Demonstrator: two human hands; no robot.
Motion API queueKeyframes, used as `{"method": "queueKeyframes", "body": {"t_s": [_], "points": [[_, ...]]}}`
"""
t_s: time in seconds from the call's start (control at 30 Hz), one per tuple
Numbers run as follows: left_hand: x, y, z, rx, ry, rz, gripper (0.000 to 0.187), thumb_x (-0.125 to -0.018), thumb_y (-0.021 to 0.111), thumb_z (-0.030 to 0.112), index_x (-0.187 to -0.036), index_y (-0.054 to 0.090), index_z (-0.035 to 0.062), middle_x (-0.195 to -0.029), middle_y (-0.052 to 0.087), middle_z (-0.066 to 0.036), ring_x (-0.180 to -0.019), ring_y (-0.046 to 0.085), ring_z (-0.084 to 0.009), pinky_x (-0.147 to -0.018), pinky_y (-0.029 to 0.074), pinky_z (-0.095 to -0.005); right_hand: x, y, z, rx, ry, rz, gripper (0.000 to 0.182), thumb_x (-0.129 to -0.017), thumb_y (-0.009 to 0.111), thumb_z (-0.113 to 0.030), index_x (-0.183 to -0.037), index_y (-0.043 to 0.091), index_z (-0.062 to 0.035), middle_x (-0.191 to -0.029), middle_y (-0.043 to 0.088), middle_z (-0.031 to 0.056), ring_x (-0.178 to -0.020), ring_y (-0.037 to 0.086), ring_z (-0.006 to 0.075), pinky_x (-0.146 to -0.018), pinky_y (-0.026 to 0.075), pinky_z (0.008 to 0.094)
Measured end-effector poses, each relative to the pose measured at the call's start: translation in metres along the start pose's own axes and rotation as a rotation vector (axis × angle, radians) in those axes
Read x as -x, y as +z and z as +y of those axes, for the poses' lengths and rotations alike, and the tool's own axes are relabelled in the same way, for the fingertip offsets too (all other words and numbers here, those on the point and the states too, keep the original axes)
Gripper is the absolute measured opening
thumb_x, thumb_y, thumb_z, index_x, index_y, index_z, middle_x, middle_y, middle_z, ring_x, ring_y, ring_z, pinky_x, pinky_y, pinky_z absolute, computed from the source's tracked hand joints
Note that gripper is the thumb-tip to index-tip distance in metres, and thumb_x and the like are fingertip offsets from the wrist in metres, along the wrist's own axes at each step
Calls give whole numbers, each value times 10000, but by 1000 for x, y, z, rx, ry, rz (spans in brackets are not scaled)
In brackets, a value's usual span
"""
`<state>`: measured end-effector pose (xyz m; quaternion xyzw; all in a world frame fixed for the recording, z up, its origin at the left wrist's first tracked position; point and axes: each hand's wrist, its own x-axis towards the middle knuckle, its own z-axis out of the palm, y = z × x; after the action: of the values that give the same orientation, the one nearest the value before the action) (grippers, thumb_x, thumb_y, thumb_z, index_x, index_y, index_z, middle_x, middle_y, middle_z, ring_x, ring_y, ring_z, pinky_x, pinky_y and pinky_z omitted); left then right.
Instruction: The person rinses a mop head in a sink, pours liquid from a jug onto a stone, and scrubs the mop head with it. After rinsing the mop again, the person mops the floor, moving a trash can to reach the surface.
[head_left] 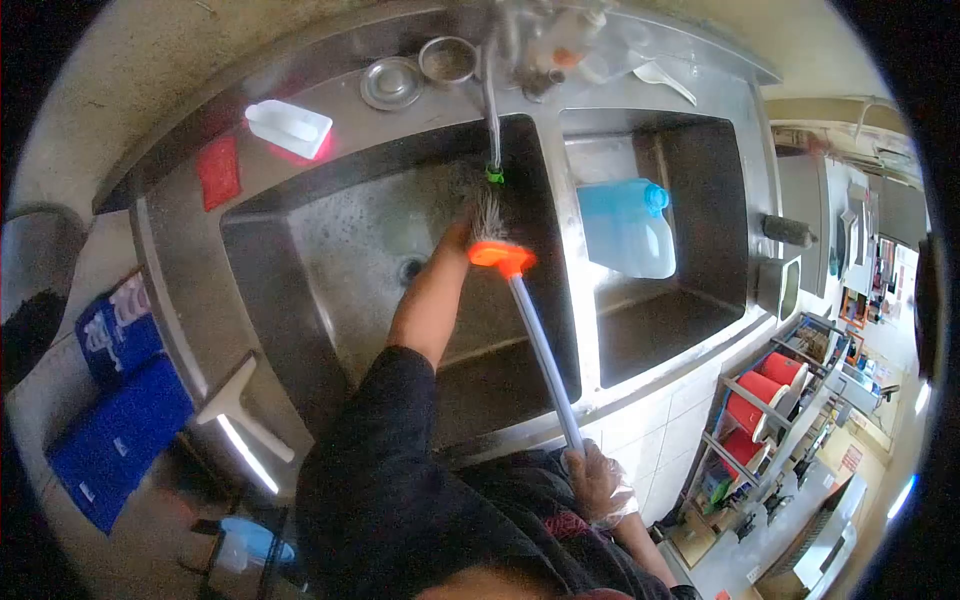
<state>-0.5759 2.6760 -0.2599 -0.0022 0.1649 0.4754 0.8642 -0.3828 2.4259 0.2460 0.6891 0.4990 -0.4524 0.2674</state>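
A broom with an orange head [503, 257], grey bristles and a pale blue-grey handle slants over the left sink basin [340, 290]. Its bristles point up beneath the faucet [491, 110], which ends in a green tip. My right hand [596, 484] is closed round the lower handle, with clear plastic about its wrist. At the bristles is my left hand [460, 232], its fingers mostly hidden behind them. In the right basin [660, 345] lies a translucent blue jug [630, 228] with a blue cap.
Along the back ledge are a white plastic container [290, 127], a red cloth [219, 173], a round metal lid [392, 83] and a metal bowl [447, 62]. A white squeegee-like tool [245, 408] rests at the left edge. Red spools [757, 403] sit on a rack at right.
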Motion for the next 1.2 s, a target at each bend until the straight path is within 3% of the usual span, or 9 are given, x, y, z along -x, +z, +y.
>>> {"method": "queueKeyframes", "body": {"t_s": [0.13, 0.4, 0.5, 0.57, 0.6, 0.67, 0.8, 0.87, 1.2], "points": [[9, 1, -4, -123, -17, 74, 374, -979, 536, 413, -1093, 667, 82, -980, 689, -113, -925, 659, -284, -861, 543, -478, 3, 8, 19, 23, -253, 46, 442, -1014, 489, -371, -1236, 506, 11, -874, 644, 325, -798, 627, 521, -661, 502, 589], [7, -27, -21, -337, -45, 188, 341, -982, 546, 371, -1069, 677, 68, -932, 689, -86, -859, 659, -255, -828, 555, -459, 18, 6, 14, -87, 61, -40, 329, -1024, 471, -375, -1068, 492, -50, -801, 637, 314, -775, 619, 537, -640, 469, 601], [-16, -78, -33, -1146, 148, 192, 346, -980, 521, 394, -1089, 667, 99, -941, 682, -137, -901, 655, -314, -909, 523, -459, 30, 3, 18, -127, 1, -18, 329, -1026, 465, -365, -1090, 494, -44, -805, 636, 315, -773, 622, 533, -636, 466, 599], [11, -19, -9, -236, -135, 377, 522, -986, 464, 502, -1190, 639, 55, -1092, 683, -180, -1066, 624, -347, -1014, 447, -495, 37, 3, 21, -146, 27, 6, 322, -1022, 477, -357, -1090, 500, -42, -800, 637, 311, -774, 624, 530, -636, 468, 598], [29, 7, -5, -237, -136, 380, 522, -986, 464, 502, -1190, 639, 55, -1092, 683, -180, -1066, 624, -347, -1014, 447, -495, 40, 5, 23, -164, 50, 26, 316, -1017, 488, -348, -1090, 506, -41, -795, 637, 308, -776, 627, 528, -635, 470, 597], [69, 62, 2, 645, -154, -61, 712, -954, 438, 645, -1286, 570, 29, -1253, 623, -204, -1193, 571, -398, -1042, 410, -569, 37, 11, 32, -102, -68, 127, 314, -1010, 506, -345, -1091, 510, -42, -788, 637, 306, -779, 629, 528, -638, 475, 597], [129, 145, -3, 258, -292, 396, 811, -931, 404, 719, -1347, 506, 30, -1345, 551, -239, -1233, 528, -470, -1048, 366, -662, 30, -6, -9, -159, -68, 204, 314, -989, 550, -342, -1073, 525, -40, -743, 634, 297, -753, 632, 526, -626, 484, 600], [129, 153, -1, 360, -178, 50, 821, -929, 409, 721, -1387, 455, 41, -1408, 482, -253, -1197, 529, -523, -1044, 333, -723, 24, 10, -1, -130, -69, 193, 315, -987, 553, -342, -1071, 526, -40, -726, 632, 293, -725, 628, 524, -609, 482, 601], [50, 91, 9, 285, -18, 8, 383, -946, 597, 419, -1110, 666, 81, -1006, 711, -123, -916, 696, -300, -810, 572, -537, 7, 21, -2, -12, -118, 188, 343, -993, 543, -330, -1126, 515, -16, -758, 641, 297, -704, 633, 509, -596, 489, 593]]}}
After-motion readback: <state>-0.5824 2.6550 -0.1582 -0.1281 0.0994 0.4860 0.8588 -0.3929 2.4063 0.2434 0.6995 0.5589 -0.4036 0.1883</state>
